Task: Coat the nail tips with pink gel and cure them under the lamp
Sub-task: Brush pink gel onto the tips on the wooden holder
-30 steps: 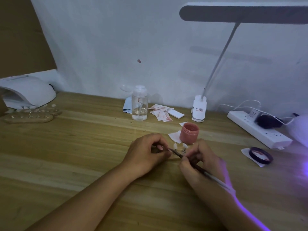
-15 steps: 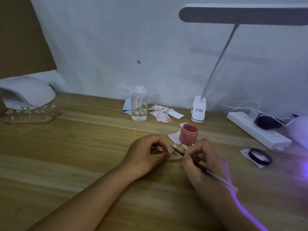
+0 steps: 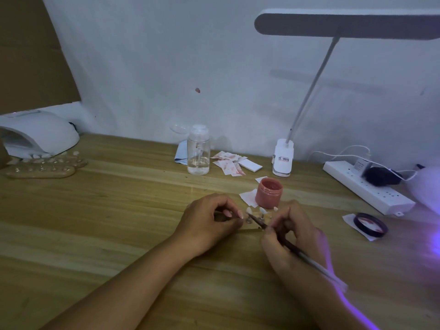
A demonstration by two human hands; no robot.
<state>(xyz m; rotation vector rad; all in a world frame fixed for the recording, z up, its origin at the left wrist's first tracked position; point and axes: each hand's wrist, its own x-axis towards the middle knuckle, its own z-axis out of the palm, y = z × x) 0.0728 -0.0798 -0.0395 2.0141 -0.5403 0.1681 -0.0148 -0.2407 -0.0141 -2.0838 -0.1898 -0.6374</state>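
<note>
I judge myself to be in the middle of the coating step. The pink gel jar stands open on the tabletop just behind my hands, with its lid lying well off to the right. The nail tips on the holder strip in front of me look pale, so most of this strip seems unpainted, and none of it has gone under the curing lamp, which sits far off at the left edge. More strips of tips lie just in front of that lamp; I cannot tell whether they are cured. My left hand has its fingers curled, and its thumb and forefinger appear to pinch the left end of the strip to steady it. My right hand is clamped round the brush like a pen, with the tip reaching the leftmost nail tip. The two hands sit close together but do not touch.
</note>
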